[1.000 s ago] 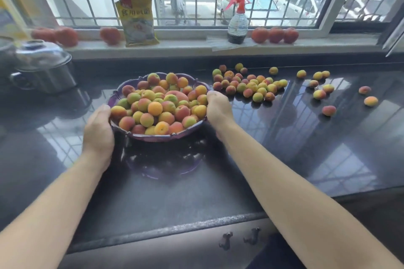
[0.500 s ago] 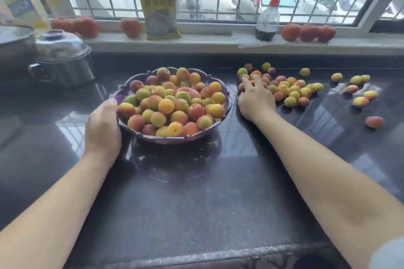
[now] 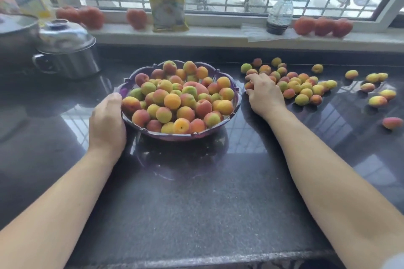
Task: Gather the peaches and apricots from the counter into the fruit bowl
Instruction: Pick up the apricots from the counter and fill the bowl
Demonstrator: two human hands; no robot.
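Step in hand, by judgement: a pickup from the loose fruit pile (image 3: 299,85) to the right of the fruit bowl (image 3: 237,102). The right hand (image 3: 264,94) is laid on the near-left edge of that pile, fingers curled down over the fruit; a fruit (image 3: 249,85) is seen at the fingertips, but whether it is actually pinched cannot be told. The left hand (image 3: 107,120) is pressed against the bowl's left rim, fingers bent round the edge, so the bowl is being steadied.

The bowl is already heaped above its rim. More fruit is scattered (image 3: 376,94) further right, well apart from the pile, with one piece (image 3: 392,122) lying alone nearer the front edge.

Next move: a few pieces are to be closed on, lifted over the rim and set down gently. Given the heap, roll-off is likely if fruit is dropped near the edge.

Surface: a dark polished stone desk (image 3: 196,203), glossy enough to mirror the window bars; round fruit will roll easily on it.

Room: a barred window with parked cars seen outside. On the sill are tomatoes (image 3: 323,26), a yellow packet (image 3: 167,0) and a spray bottle (image 3: 281,6). A lidded steel pot (image 3: 67,50) is standing at back left.
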